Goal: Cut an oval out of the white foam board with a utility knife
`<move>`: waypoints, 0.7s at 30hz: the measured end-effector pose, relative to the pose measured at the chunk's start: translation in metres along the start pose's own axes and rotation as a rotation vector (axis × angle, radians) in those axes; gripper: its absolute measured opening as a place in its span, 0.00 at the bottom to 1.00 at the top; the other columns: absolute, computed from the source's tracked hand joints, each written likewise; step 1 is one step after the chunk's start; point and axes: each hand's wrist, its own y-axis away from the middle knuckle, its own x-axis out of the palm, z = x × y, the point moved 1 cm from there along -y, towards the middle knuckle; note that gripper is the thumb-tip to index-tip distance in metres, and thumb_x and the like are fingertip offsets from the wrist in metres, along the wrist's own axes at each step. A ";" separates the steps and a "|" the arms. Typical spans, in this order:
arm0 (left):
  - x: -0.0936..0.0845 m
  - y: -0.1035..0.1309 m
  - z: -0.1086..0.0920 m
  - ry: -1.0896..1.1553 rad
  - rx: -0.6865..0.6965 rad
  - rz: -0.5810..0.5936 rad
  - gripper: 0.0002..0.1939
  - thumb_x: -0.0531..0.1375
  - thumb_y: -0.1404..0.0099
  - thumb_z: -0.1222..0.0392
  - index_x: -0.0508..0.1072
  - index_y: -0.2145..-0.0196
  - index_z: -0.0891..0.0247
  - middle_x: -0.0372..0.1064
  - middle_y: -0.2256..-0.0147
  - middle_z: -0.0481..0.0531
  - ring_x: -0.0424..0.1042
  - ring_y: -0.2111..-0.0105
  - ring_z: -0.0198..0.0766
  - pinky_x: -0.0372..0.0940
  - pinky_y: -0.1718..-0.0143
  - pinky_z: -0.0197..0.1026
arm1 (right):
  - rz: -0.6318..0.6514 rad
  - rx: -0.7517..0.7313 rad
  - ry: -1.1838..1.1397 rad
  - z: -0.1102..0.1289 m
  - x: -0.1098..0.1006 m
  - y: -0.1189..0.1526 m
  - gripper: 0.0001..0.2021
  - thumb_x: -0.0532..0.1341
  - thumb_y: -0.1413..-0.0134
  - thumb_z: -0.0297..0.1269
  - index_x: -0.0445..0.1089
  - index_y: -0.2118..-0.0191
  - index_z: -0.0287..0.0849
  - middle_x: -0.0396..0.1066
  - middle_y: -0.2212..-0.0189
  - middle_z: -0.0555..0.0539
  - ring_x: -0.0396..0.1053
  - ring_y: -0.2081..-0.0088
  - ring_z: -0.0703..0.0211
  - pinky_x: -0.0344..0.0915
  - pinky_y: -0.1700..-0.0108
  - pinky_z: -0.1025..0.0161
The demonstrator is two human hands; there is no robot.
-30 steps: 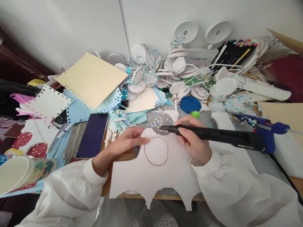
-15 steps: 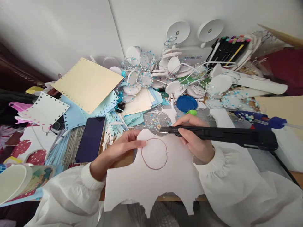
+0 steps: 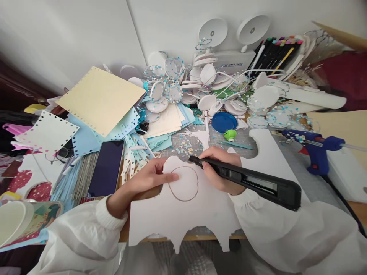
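My left hand (image 3: 149, 176) pinches the upper left edge of a white foam sheet (image 3: 183, 217), thumb on top and fingers beneath. A circle drawn in brown sits on the sheet beside my thumb, and the sheet's edges carry several rounded cut-outs. My right hand (image 3: 215, 166) is closed around a black utility knife (image 3: 258, 187), whose body slants down to the right. The knife's front end lies over the sheet's top edge, just above the drawn circle. Whether the blade is in the foam I cannot tell.
A phone (image 3: 105, 168) and patterned papers (image 3: 100, 101) lie at left, beside a white cup (image 3: 15, 217). Behind are white foam discs, a blue lid (image 3: 224, 121) and a small green object (image 3: 229, 135). A blue glue gun (image 3: 318, 149) rests at right.
My right hand has shifted left and turned the knife, so its rear end now points lower and its tip reaches the sheet's edge. My left hand keeps its pinch.
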 end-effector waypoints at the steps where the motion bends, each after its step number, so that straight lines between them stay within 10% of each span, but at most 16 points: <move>1: 0.000 0.000 0.000 -0.002 0.001 -0.005 0.13 0.66 0.43 0.57 0.73 0.63 0.68 0.71 0.68 0.52 0.70 0.70 0.34 0.64 0.71 0.32 | 0.003 0.000 -0.001 -0.001 0.000 0.000 0.04 0.58 0.50 0.30 0.67 0.67 0.44 0.68 0.80 0.54 0.64 0.80 0.65 0.58 0.77 0.67; 21: -0.001 0.000 0.000 -0.019 0.020 0.022 0.11 0.65 0.41 0.57 0.73 0.64 0.68 0.71 0.69 0.51 0.70 0.72 0.33 0.63 0.72 0.31 | 0.050 0.000 -0.100 0.001 -0.005 0.000 0.05 0.57 0.54 0.28 0.66 0.69 0.44 0.70 0.80 0.52 0.64 0.81 0.63 0.56 0.78 0.65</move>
